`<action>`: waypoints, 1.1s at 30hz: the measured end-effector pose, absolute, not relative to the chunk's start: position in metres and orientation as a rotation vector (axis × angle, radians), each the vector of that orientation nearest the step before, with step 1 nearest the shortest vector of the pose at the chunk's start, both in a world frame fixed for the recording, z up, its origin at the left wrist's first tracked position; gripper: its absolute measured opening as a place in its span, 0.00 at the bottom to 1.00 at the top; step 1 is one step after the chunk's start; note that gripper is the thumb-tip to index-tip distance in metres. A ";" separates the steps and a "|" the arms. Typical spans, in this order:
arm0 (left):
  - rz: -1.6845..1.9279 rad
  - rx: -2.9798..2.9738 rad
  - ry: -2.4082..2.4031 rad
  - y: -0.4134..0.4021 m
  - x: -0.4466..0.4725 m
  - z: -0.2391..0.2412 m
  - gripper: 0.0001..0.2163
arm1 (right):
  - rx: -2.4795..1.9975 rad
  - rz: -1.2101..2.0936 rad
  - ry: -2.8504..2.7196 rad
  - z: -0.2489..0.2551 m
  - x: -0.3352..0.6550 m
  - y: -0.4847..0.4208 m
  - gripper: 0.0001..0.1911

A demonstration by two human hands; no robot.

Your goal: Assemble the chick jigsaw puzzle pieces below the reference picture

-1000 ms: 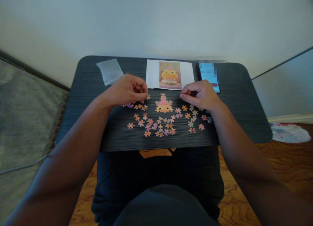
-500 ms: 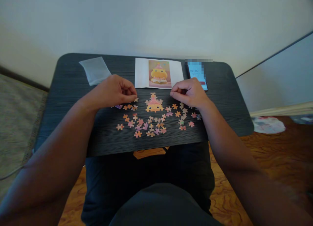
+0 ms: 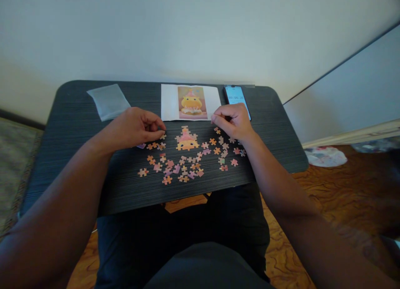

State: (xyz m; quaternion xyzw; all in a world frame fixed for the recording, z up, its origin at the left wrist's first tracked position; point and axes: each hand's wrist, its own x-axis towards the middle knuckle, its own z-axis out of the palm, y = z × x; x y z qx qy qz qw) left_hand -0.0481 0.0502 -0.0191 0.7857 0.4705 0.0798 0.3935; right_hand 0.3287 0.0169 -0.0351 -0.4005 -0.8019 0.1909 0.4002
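My left hand is closed at the left of the partly joined jigsaw, thumb and forefinger together at a small puzzle piece. On the other side my right hand hovers or rests just below the phone, its thumb and fingertips pinched. Whatever lies between them is too small to make out. A loose orange puzzle piece lies just under those fingertips. The joined part shows a pink hat and the top of a yellow face with eyes. More loose puzzle pieces are scattered in front of it and to both sides.
A white sheet with a printed picture of the yellow character lies at the back of the dark table. Left of it is a clear plastic bag; right of it, a phone showing a timer. A wall stands behind.
The whole view has shifted, with the table lower and further left. My right hand has drawn slightly away, uncovering an orange puzzle piece. My left hand stays at its piece.
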 end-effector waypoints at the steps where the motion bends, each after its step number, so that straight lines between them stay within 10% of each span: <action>1: 0.204 1.998 1.193 0.050 -0.048 -0.019 0.20 | -1.017 0.468 -2.024 -0.034 0.329 0.017 0.21; 33: -0.116 2.026 0.669 0.029 -0.041 0.014 0.10 | -1.159 0.438 -2.013 -0.036 0.337 0.015 0.16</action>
